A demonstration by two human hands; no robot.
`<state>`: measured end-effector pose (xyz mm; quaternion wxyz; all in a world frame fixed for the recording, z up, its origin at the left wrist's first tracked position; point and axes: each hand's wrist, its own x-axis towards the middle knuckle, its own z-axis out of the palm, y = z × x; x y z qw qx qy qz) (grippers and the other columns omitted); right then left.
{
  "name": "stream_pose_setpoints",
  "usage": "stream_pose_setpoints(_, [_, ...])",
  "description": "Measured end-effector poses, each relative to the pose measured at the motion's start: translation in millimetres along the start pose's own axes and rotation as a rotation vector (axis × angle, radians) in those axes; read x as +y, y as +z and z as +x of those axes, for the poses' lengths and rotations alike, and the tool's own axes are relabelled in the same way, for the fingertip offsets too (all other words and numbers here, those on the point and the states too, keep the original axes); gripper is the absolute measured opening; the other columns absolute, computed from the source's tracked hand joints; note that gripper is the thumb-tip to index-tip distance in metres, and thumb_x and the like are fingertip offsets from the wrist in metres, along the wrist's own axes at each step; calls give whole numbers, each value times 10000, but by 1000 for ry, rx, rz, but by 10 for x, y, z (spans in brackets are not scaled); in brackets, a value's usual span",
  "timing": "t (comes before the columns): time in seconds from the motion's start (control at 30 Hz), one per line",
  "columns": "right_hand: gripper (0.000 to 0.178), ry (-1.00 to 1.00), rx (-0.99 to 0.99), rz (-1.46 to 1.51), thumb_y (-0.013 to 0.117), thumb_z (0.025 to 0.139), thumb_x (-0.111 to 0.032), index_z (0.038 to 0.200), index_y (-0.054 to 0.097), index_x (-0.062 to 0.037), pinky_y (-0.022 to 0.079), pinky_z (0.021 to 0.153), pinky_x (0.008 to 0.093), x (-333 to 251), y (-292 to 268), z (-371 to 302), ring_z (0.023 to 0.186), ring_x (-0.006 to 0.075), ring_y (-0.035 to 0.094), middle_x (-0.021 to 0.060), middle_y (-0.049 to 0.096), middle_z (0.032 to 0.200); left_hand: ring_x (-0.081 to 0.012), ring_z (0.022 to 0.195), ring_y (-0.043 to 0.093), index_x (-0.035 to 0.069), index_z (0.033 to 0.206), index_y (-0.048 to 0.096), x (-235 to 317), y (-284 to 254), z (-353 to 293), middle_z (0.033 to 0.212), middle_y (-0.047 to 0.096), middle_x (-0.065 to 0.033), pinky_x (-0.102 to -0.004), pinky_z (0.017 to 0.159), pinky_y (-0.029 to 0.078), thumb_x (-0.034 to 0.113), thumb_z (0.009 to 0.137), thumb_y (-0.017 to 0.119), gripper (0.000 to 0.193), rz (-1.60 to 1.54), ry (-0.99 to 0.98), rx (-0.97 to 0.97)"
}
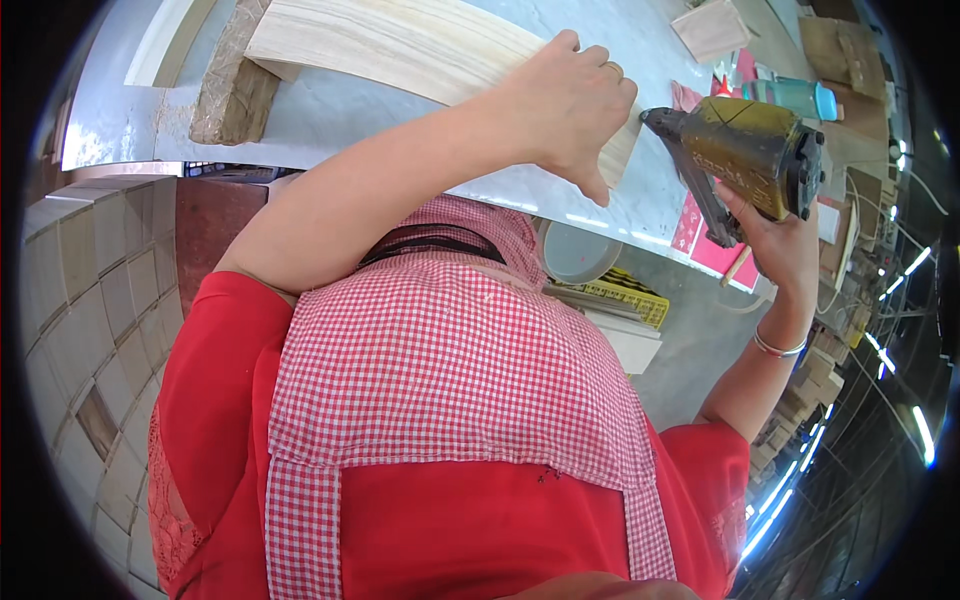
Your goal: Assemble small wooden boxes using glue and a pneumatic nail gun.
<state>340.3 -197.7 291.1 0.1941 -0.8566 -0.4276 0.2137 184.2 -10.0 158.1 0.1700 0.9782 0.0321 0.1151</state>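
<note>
A long, pale wooden board (390, 45) with streaky grain lies across the table, its right end under my left hand (575, 115). The fingers of that hand bend over the far edge while the thumb points down along the near side, so it grips the board. My right hand (785, 245) is wrapped round the handle of a pneumatic nail gun (745, 150) with a worn yellow-brown body and black head. The tool's nose points left, close to the board's right end. Whether it touches the wood I cannot tell.
A rough wooden block (232, 100) stands near the board's left part. On the right of the table (540, 205) are a small wooden piece (712, 30) and a teal bottle (795, 98). A bucket (580, 252) and yellow crate (640, 300) sit below; stacked pale blocks (100, 270) rise at left.
</note>
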Motion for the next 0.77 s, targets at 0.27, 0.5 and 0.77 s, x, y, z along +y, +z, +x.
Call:
stream_pose_setpoints(0.27, [385,-20,-37,-68,818,813,-97,1127,641,37,545,841,307,10,-46,72,975,155,677,98,724,1069,-235,977,599,-5,994,622,-13,-9,-8,934,667,-101,-381,904,414,652,523,830,835,-4,13,7])
stream_pose_setpoints(0.5, [362,87,175,-12,817,805,-112,1102,653,15,542,729,275,194,12,-36,855,117,675,81,728,1026,-272,1030,601,-28,1055,622,-78,-63,12,959,670,-133,-417,970,408,645,599,803,833,2,34,-31])
stream_pose_setpoints(0.77, [492,152,398,-85,688,894,-196,1363,552,-140,528,689,340,2137,-90,-555,780,220,688,74,719,967,-300,1184,577,60,1329,544,-641,-855,-320,1280,596,-186,-471,1027,415,418,813,748,661,-151,-251,-399])
